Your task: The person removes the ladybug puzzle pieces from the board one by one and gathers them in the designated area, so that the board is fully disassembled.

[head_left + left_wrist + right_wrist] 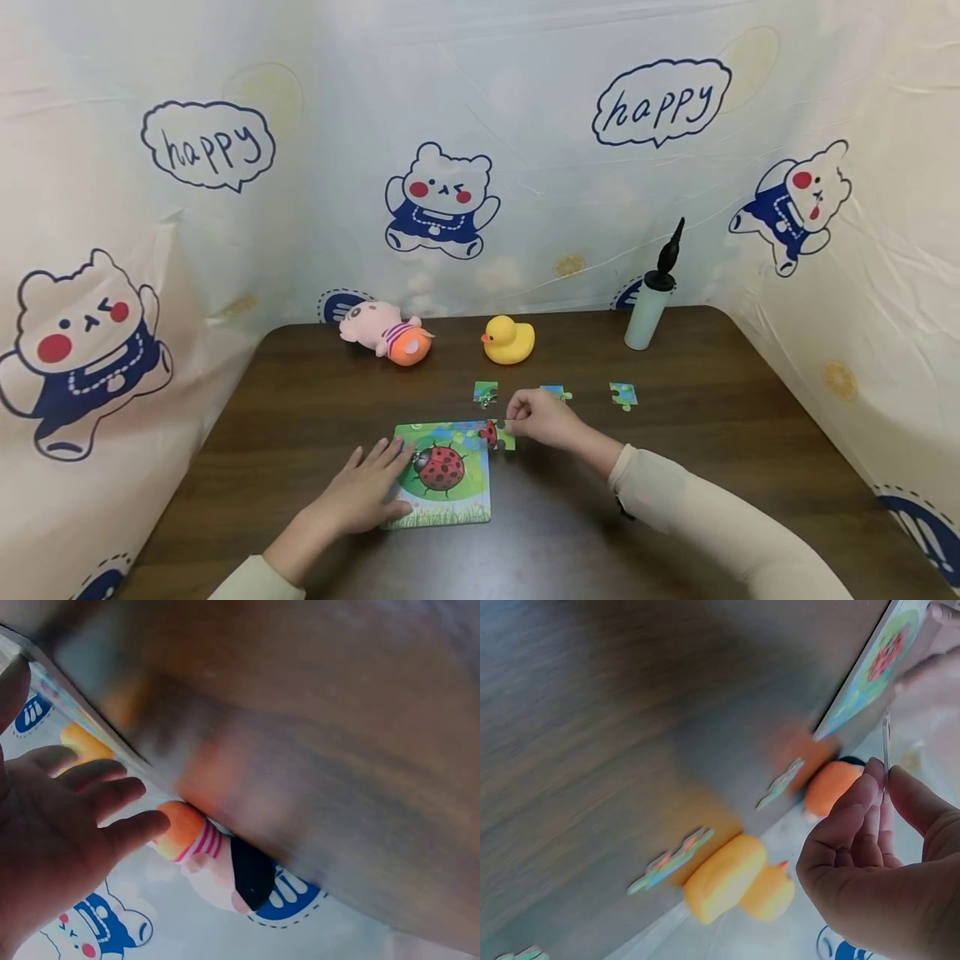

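Observation:
A square ladybug puzzle board [442, 508] lies on the dark table. My left hand [367, 492] rests on its left side, fingers spread and straight; in the left wrist view that hand [52, 832] shows its palm. At the board's upper right corner, my right hand [547, 419] pinches a puzzle piece [507, 440] with green and red print between thumb and fingers. The right wrist view shows this hand [877, 855] holding the piece edge-on. Behind the board lie a loose piece [485, 392], a partly hidden piece [553, 390] and another piece [622, 395].
Along the back of the table are a pink plush toy [386, 333] lying on its side, a yellow rubber duck [508, 340] and a pale green hand pump [648, 312] with a black top. A printed cloth [525, 225] hangs behind the table and at both sides.

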Tool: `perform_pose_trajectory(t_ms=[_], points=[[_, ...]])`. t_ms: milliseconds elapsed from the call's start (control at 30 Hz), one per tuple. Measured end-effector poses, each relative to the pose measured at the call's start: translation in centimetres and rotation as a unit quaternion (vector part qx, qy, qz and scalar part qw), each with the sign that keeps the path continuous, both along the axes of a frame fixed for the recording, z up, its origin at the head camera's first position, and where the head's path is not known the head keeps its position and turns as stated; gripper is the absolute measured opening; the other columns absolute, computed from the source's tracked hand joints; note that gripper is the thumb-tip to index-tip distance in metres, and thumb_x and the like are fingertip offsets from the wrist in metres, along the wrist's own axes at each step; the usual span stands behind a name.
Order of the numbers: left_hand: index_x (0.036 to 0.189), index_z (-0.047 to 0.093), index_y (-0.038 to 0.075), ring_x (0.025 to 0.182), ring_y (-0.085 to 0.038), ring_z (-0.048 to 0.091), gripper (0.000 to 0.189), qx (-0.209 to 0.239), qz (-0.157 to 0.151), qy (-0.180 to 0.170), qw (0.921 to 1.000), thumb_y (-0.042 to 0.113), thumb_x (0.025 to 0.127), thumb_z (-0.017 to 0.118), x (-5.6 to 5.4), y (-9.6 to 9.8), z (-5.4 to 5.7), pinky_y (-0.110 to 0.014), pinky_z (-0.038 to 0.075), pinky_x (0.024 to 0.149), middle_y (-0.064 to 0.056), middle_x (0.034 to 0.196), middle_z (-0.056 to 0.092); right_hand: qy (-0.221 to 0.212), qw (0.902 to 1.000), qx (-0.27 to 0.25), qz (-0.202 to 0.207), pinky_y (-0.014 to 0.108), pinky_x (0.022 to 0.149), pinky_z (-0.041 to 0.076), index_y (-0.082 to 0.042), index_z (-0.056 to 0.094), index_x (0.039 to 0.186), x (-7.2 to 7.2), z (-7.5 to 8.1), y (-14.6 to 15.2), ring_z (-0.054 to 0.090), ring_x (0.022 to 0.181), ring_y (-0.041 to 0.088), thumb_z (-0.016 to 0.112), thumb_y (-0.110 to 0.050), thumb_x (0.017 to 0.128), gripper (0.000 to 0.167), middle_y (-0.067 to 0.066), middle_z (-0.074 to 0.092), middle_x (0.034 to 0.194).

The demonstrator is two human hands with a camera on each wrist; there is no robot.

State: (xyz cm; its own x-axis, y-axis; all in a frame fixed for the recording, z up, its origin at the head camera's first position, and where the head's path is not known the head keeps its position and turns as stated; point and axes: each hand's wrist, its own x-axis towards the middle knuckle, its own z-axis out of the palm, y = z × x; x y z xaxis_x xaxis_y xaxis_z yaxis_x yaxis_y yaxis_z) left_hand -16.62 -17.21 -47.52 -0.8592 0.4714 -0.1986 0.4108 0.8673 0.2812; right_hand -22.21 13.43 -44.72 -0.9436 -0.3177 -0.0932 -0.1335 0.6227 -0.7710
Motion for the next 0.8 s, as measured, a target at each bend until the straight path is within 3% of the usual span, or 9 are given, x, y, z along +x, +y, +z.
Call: perform_pose_trajectory(t_ms=[100,300,533,800], points=[[0.145,0.035,0.006,0.141,-0.036,0.021,0.082,-0.011,0.007,-0.017,0.9998,0.050,0.083,0.065,0.0,-0.1,-0.1,-0.063,0.013,0.108,-0.012,0.153,0.027,-0.014,0.9997,-0.003,-0.019,0.027,0.060,0.045,-0.011,0.062,0.081,0.1,0.2,0.9,0.053,0.066,0.015,0.073,-0.011,0.082,0.011,0.000,0.060,0.072],[0.144,0.038,0.007,0.140,-0.036,0.024,0.083,-0.014,0.014,-0.023,0.9995,0.053,0.081,0.065,0.0,-0.5,-0.1,-0.064,0.013,0.107,-0.009,0.153,0.028,-0.027,0.9984,-0.010,-0.049,0.028,0.062,0.045,-0.011,0.063,0.083,0.2,0.4,2.1,0.054,0.069,0.016,0.073,-0.013,0.082,0.011,0.001,0.060,0.074],[0.144,0.034,0.002,0.143,-0.036,0.008,0.089,-0.043,0.018,0.008,0.9989,0.054,0.079,0.066,-0.1,-0.3,-0.6,-0.063,0.009,0.108,-0.015,0.153,0.024,-0.037,0.9969,-0.024,-0.065,0.028,0.061,0.046,-0.009,0.063,0.084,0.4,0.2,4.6,0.054,0.068,0.015,0.073,-0.013,0.083,0.011,0.001,0.061,0.074],[0.141,0.039,-0.001,0.142,-0.038,0.013,0.091,-0.065,0.029,0.001,0.9975,0.055,0.076,0.068,-0.5,0.2,-0.5,-0.064,0.007,0.108,-0.019,0.151,0.029,-0.035,0.9948,-0.017,-0.094,0.028,0.059,0.045,-0.007,0.063,0.084,0.8,-0.1,7.8,0.053,0.066,0.014,0.072,-0.011,0.083,0.010,0.002,0.061,0.072]])
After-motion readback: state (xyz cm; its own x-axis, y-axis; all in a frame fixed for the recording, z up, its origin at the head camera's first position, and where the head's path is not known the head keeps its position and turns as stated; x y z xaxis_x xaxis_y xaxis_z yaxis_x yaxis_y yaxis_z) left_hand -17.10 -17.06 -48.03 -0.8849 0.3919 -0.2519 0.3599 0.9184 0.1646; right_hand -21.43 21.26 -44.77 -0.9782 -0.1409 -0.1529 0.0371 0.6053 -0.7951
